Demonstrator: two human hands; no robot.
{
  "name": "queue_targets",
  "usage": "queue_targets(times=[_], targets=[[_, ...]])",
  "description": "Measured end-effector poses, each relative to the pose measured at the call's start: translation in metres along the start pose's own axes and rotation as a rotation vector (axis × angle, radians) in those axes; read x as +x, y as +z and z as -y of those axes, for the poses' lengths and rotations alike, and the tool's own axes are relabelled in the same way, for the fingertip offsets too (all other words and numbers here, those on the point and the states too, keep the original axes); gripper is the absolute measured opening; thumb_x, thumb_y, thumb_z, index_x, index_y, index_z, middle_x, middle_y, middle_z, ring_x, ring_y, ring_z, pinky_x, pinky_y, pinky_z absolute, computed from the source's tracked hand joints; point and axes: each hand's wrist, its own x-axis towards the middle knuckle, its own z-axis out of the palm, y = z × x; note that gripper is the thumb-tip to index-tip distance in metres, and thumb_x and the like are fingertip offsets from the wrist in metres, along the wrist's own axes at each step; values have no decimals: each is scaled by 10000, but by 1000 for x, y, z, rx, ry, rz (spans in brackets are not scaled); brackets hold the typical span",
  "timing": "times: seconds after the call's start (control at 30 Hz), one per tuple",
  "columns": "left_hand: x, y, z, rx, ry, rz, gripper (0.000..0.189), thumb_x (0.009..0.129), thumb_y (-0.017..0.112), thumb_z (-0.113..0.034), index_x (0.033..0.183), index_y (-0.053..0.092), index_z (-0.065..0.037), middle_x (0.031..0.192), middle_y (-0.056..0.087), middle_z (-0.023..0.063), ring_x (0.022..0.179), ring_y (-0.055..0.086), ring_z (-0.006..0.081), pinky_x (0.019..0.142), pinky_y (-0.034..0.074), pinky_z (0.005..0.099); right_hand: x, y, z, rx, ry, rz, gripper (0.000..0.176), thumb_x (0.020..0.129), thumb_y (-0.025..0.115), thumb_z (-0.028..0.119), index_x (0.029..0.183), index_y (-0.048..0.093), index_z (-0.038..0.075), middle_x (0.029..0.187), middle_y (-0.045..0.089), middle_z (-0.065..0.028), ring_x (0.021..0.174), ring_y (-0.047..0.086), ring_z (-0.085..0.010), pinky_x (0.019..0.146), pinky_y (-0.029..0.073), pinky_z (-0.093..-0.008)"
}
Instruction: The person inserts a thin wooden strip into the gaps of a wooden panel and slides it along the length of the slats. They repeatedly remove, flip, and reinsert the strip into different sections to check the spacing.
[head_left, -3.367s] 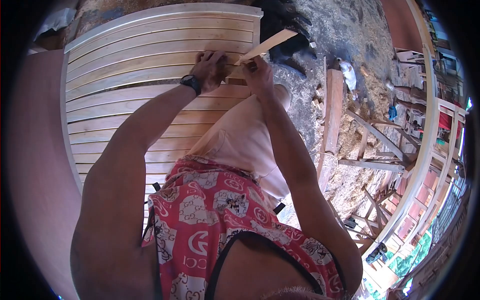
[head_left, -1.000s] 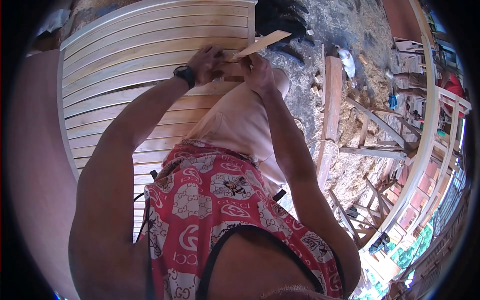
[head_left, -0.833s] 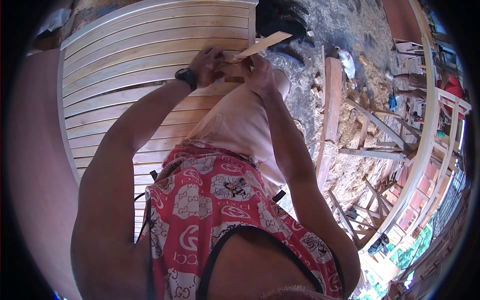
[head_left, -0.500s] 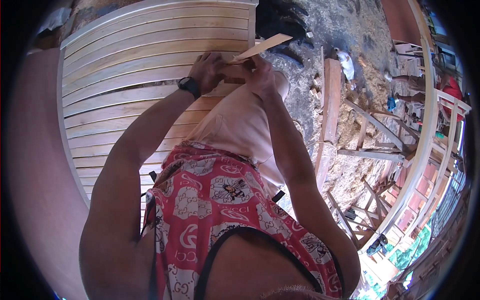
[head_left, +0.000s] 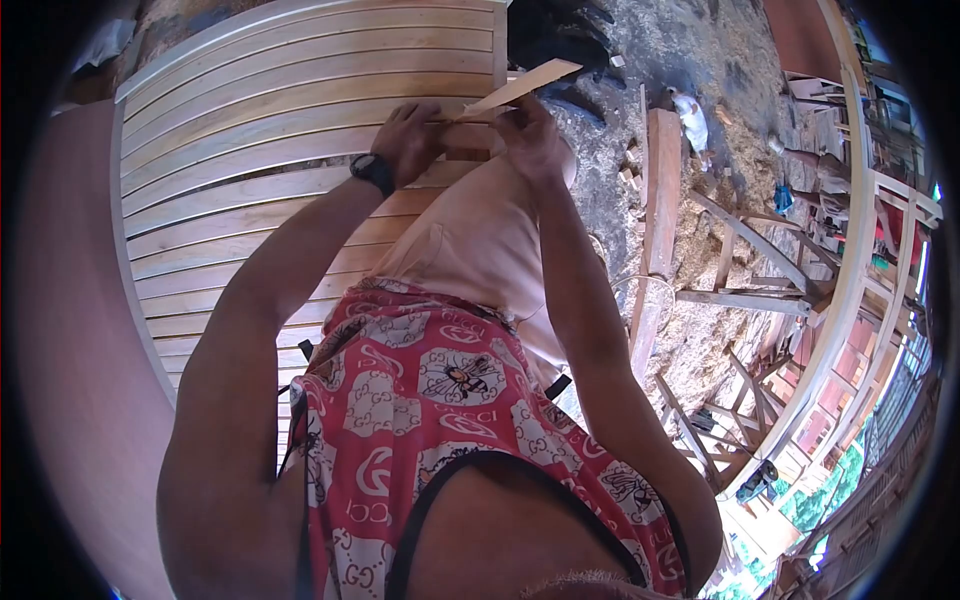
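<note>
The fingers of the left hand [head_left: 405,138] and right hand [head_left: 530,135] are bent toward a thin piece [head_left: 462,121] between them; whether either grips it firmly, I cannot tell. A pale wooden strip [head_left: 530,84] slants beside the right fingers, over the slatted panel [head_left: 300,75]. A loose pinch could let the thin piece slip; a knock from the right hand could swing the strip. Its far end juts past the panel's frame edge [head_left: 500,45] into open room; the trousered leg [head_left: 470,235] crowds the near side.
</note>
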Motion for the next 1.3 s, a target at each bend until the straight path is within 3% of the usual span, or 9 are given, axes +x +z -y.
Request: queue_targets(times=[0.17,0.4,0.6,0.7,0.77,0.9,1.07,1.17,1.3], targets=[[-10,5,-6,132,14,-64,173,875,703,-250,1010,737,-148,1164,618,97,1127,584,328,980,486,505,0,5,12,-146,-76,122,369,851,768,137,1210,741,54,792,738,-95,696,691,-147,685,555,-336],[-16,15,-16,95,-10,-9,148,885,678,-219,977,715,-109,1067,636,83,1081,590,328,946,488,493,1,4,16,-105,-66,159,260,902,751,110,1156,766,62,834,759,-98,728,698,-123,684,551,-320],[-16,-2,-27,106,-30,46,356,908,693,-307,1164,709,-60,1228,617,105,1180,566,325,1023,454,492,1,1,30,30,-219,89,164,906,744,79,1059,775,26,842,772,-117,769,733,-133,675,554,-309],[-14,-12,-32,169,-123,258,517,912,713,-423,1286,669,-68,1323,584,111,1247,540,314,1094,397,510,-10,-12,45,67,-296,18,144,905,739,52,1041,769,16,850,770,-122,778,742,-154,672,558,-317],[-15,-13,-28,160,-38,212,574,838,798,-509,1246,674,-124,1279,576,97,1190,543,336,1051,396,517,-19,-21,48,-5,-269,123,143,939,743,20,1078,766,-5,969,796,-84,884,741,-129,793,570,-274],[-16,-14,-27,88,-44,176,622,794,843,-488,1284,649,-157,1296,561,85,1209,535,343,1066,380,529,-42,-15,54,-143,-198,140,139,939,738,25,1072,768,-3,971,797,-109,871,751,-149,779,577,-283],[-22,-11,-21,97,-19,184,681,735,907,-423,1310,623,-194,1342,532,64,1250,523,342,1092,364,531,-49,-8,35,-100,-214,152,127,903,718,35,1013,779,19,925,781,-157,830,773,-280,715,580,-368],[-20,-13,-22,85,-29,199,680,745,900,-422,1319,618,-192,1363,532,67,1260,520,341,1098,360,531,-45,-6,26,-151,-333,132,136,899,769,39,1033,784,20,903,793,-111,836,765,-185,738,582,-303],[-19,-14,-24,78,-34,208,678,753,896,-417,1327,616,-191,1382,528,70,1264,519,339,1095,362,531,-45,-5,27,-143,-345,118,130,895,752,7,1021,782,15,885,785,-118,813,756,-191,720,573,-305]])
